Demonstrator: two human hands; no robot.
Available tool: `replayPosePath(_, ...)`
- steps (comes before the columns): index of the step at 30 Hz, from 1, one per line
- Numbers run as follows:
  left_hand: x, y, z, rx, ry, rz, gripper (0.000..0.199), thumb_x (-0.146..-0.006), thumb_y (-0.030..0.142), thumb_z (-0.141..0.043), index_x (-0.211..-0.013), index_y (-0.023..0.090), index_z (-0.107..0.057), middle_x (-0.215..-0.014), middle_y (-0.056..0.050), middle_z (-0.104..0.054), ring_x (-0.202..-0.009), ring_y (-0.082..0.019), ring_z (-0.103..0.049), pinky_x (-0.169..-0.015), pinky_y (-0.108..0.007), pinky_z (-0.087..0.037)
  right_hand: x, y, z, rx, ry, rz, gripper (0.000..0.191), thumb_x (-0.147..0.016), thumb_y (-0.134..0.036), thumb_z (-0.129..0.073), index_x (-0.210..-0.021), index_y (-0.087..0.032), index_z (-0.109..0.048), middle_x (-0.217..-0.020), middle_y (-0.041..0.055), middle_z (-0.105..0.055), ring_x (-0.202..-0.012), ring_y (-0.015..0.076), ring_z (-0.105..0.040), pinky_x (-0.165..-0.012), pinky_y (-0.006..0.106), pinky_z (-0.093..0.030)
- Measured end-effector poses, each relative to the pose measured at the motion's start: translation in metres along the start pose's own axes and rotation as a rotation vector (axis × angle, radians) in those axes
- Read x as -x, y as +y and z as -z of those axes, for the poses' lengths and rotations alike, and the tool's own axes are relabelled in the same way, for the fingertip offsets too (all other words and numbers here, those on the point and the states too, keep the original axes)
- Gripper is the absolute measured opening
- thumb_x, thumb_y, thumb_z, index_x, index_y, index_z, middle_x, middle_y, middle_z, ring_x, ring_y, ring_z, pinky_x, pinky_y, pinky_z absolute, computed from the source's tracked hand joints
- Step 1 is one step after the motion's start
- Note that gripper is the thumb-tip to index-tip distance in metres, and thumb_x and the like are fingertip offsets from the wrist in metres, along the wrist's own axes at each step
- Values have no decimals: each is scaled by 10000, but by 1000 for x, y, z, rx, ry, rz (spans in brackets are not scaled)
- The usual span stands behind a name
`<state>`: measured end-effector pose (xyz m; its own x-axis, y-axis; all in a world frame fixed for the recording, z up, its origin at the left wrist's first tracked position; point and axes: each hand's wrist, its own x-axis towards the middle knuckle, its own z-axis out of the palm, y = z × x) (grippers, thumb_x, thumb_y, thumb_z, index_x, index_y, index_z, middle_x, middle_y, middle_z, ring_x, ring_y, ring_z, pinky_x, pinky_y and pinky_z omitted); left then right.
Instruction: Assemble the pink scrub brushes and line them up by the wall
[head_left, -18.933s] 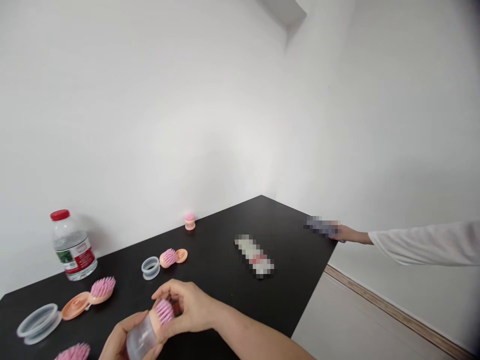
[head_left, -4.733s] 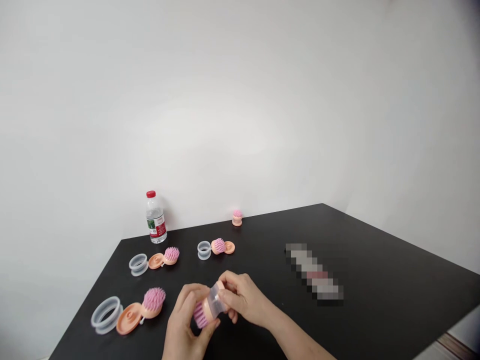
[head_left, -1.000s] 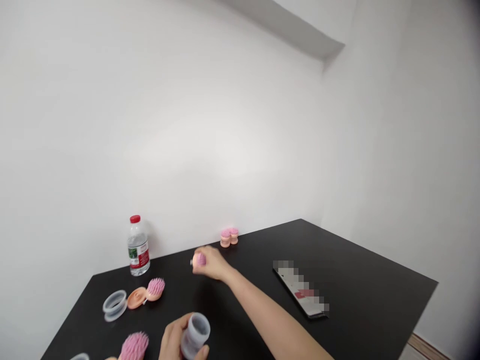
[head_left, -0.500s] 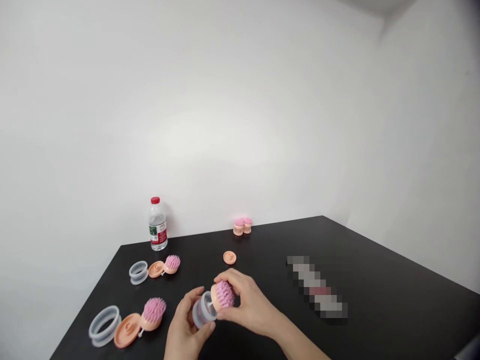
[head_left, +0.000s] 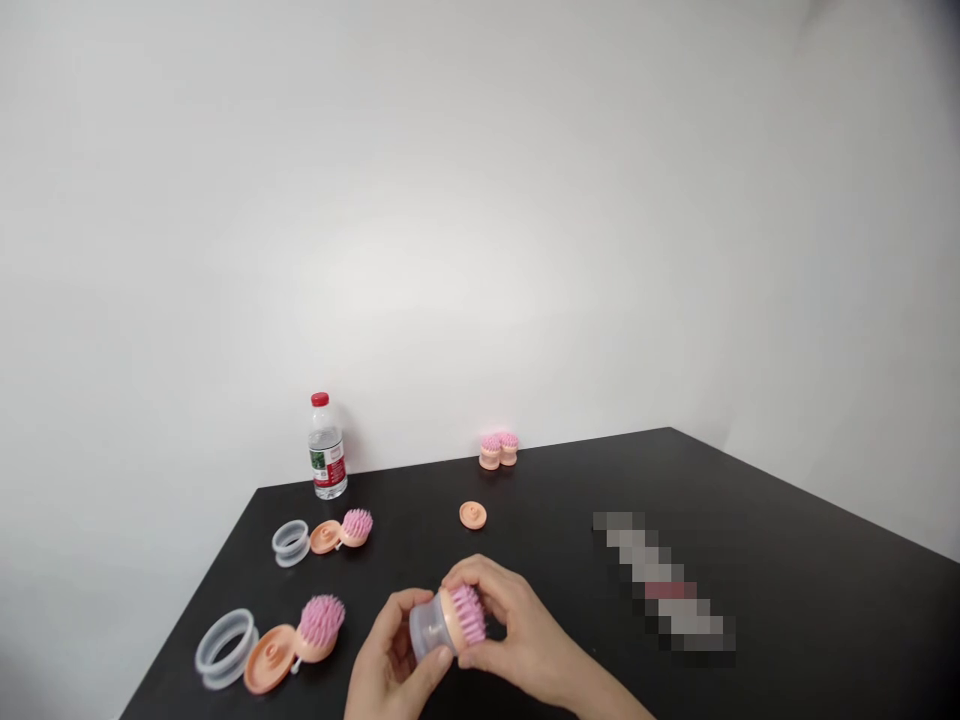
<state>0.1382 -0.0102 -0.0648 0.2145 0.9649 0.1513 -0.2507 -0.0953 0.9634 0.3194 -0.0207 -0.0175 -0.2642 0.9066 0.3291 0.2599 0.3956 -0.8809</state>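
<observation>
My left hand (head_left: pixel 384 665) is closed around a translucent plastic sleeve (head_left: pixel 429 629), thumb in front and fingers behind. My right hand (head_left: pixel 521 632) grips a brush head (head_left: pixel 468 614) with pink bristles and a peach base. The base sits against the sleeve's open end, both tilted on their side above the table; whether they are locked together I cannot tell. Beyond the hands lies a round peach cap (head_left: pixel 472 515) on the table.
On the black table (head_left: pixel 555 520), two sets lie at left: translucent rings (head_left: pixel 290 543), peach caps (head_left: pixel 270 660) and pink brush heads (head_left: pixel 321 625). A water bottle (head_left: pixel 328 455) stands behind them. Two assembled brushes (head_left: pixel 490 452) stand by the wall. A blurred-out object (head_left: pixel 664 580) lies at right.
The brush head's base has come up against the sleeve, closing the gap in which its white stem showed. The whole scene has shifted slightly right in view.
</observation>
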Motion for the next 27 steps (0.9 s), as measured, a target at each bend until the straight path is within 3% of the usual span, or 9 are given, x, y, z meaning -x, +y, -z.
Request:
replayPosePath(3,1,8,0,66,-69,50,459,-672,522,-815,-976,202,-688,-851,-38,-685,-770,-190,-605,-727,-310,-463,1,-3,3,70,-27,63,449,-633,-76,-816,-1010,-259,-652,-1120,18,-644,-992,209,-628,-865,320,-496)
replayPosePath(6,1,11,1,181,-123,215,466,-675,547,-810,-953,189,-704,-777,-20,-655,-674,-141,-555,-640,-266,-406,3,-7,5,127,-47,126,440,-619,-139,-869,-985,-256,-655,-1150,29,-630,-1034,224,-619,-912,343,-479)
replayPosePath(9,2,12,1,252,-162,323,434,-704,555,-789,-891,176,-692,-703,-2,-617,-605,-110,-516,-612,-252,-384,4,-9,4,171,-45,145,455,-607,-221,-895,-981,-249,-638,-1080,24,-618,-963,216,-613,-867,334,-479)
replayPosePath(13,6,16,-3,203,-138,198,393,-683,469,-832,-914,193,-675,-761,-3,-640,-696,-137,-550,-670,-260,-414,5,-8,-1,228,38,-5,433,-565,-239,-901,-863,-227,-587,-870,-28,-580,-761,160,-542,-690,271,-431)
replayPosePath(16,8,20,-7,165,-110,80,415,-620,373,-885,-941,224,-670,-859,-4,-665,-785,-168,-581,-729,-280,-447,5,-5,-5,166,62,-144,352,-622,-268,-856,-779,-209,-547,-713,-64,-526,-634,114,-456,-576,230,-348)
replayPosePath(20,8,19,-9,144,-107,23,416,-591,344,-900,-934,241,-689,-912,-15,-680,-819,-196,-609,-764,-317,-474,6,-1,-7,66,-17,-143,272,-815,-418,-707,-914,-205,-569,-659,-56,-580,-625,127,-507,-616,246,-397)
replayPosePath(23,7,18,-7,185,-97,83,428,-589,365,-903,-934,225,-692,-833,-13,-689,-743,-177,-600,-715,-300,-461,8,4,-6,-54,-49,-110,564,-742,-487,-777,-1176,-226,-532,-923,5,-658,-724,157,-593,-694,293,-481)
replayPosePath(25,6,18,-6,197,-39,127,434,-602,388,-896,-938,205,-691,-828,-30,-706,-768,-187,-612,-735,-303,-457,9,8,-5,-157,-58,-150,892,-566,-433,-910,-1318,-264,-462,-1191,67,-594,-805,177,-629,-716,321,-530)
replayPosePath(27,5,20,-5,213,21,175,434,-620,407,-883,-943,187,-694,-861,-54,-724,-823,-206,-622,-775,-317,-456,9,9,-3,-183,-46,-161,1009,-488,-313,-955,-1364,-297,-455,-1341,92,-495,-968,225,-631,-776,347,-560)
